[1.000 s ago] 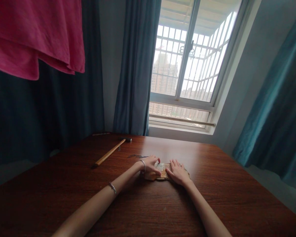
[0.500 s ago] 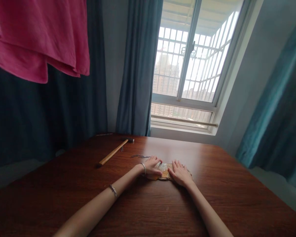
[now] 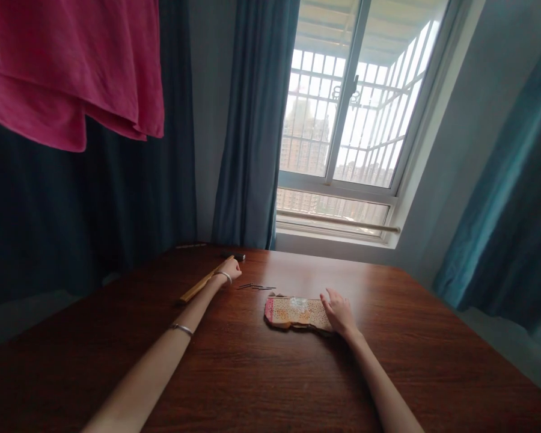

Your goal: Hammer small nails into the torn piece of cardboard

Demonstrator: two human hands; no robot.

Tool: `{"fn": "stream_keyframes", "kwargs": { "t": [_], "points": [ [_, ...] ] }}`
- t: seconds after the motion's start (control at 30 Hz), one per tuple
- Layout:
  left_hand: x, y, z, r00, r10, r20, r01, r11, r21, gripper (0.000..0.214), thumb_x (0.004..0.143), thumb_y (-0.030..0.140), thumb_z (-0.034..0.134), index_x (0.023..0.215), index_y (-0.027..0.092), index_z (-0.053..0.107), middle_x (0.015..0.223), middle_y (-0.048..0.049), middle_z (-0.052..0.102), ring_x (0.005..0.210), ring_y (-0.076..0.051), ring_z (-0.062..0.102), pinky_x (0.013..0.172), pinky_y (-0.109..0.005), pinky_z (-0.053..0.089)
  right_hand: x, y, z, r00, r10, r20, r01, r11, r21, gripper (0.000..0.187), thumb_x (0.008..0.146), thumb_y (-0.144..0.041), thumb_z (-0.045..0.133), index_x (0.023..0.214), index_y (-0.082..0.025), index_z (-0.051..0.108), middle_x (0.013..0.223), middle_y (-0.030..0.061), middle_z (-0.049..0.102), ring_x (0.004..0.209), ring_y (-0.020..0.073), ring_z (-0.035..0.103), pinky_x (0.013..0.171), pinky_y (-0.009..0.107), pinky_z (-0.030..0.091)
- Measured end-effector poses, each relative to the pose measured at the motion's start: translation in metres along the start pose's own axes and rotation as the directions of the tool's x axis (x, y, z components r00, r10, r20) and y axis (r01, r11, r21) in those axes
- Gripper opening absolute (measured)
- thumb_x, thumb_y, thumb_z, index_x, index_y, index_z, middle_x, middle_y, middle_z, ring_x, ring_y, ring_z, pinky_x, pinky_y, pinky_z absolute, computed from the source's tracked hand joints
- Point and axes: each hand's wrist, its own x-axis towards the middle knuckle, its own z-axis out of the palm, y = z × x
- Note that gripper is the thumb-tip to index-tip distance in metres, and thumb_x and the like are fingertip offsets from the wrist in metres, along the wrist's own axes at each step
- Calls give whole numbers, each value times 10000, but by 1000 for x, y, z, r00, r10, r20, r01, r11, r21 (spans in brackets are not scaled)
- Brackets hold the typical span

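Note:
A small flat wooden piece (image 3: 292, 313) with a speckled top lies on the brown wooden table (image 3: 261, 373). My right hand (image 3: 339, 313) rests flat on its right end, fingers stretched out. My left hand (image 3: 231, 269) has reached far left to the hammer (image 3: 205, 281), whose light wooden handle points toward me and whose dark head lies at the far edge. The fingers curl over the handle near the head. A few thin nails (image 3: 256, 286) lie between the hammer and the wooden piece.
A window (image 3: 342, 120) with bars stands behind the table, with blue curtains (image 3: 252, 120) on both sides. A pink cloth (image 3: 72, 66) hangs at the upper left. A thin stick (image 3: 190, 245) lies at the table's far left corner.
My left hand has left the wooden piece and moved up and left onto the hammer handle. The right hand stays on the piece, now fully uncovered on its left.

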Motion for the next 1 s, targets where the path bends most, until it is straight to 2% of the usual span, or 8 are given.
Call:
{"fn": "stream_keyframes", "kwargs": {
  "t": [0.13,0.3,0.57,0.7,1.0],
  "points": [
    [3,-26,-7,984,-169,-57,172,984,55,348,629,214,562,960,137,638,968,-160,632,903,-281,588,721,-325,434,1,4,-2,998,19,-61,-18,1000,7,486,860,-415,272,1231,-150,442,1250,134,499,1160,236,428,982,401,247],
    [11,-36,6,961,-249,-118,265,954,140,371,682,210,545,1047,178,598,1028,-139,618,961,-282,570,758,-368,439,-1,6,-4,994,31,-103,-30,999,13,448,846,-376,315,1198,-154,481,1206,119,538,1120,220,468,941,335,302],
    [23,-42,28,958,-236,-165,263,949,171,337,748,139,474,1063,164,592,1046,-164,609,971,-290,569,765,-406,449,-2,5,-6,991,58,-117,-56,998,18,432,842,-386,322,1137,-155,537,1150,114,577,1055,211,517,897,296,339],
    [28,-48,31,961,-218,-169,245,956,162,354,748,125,477,1084,161,581,1046,-165,608,967,-290,572,770,-402,453,-1,6,-6,991,69,-116,-66,997,27,431,839,-382,329,1133,-148,540,1141,117,581,1043,212,524,886,291,346],
    [37,-52,30,978,-175,-115,194,966,172,402,671,106,572,1071,87,585,999,-173,627,929,-266,593,782,-316,458,-2,6,-6,990,72,-120,-65,996,64,405,828,-367,361,1112,-153,555,1116,119,594,1025,217,532,862,293,362]
  ]
}}
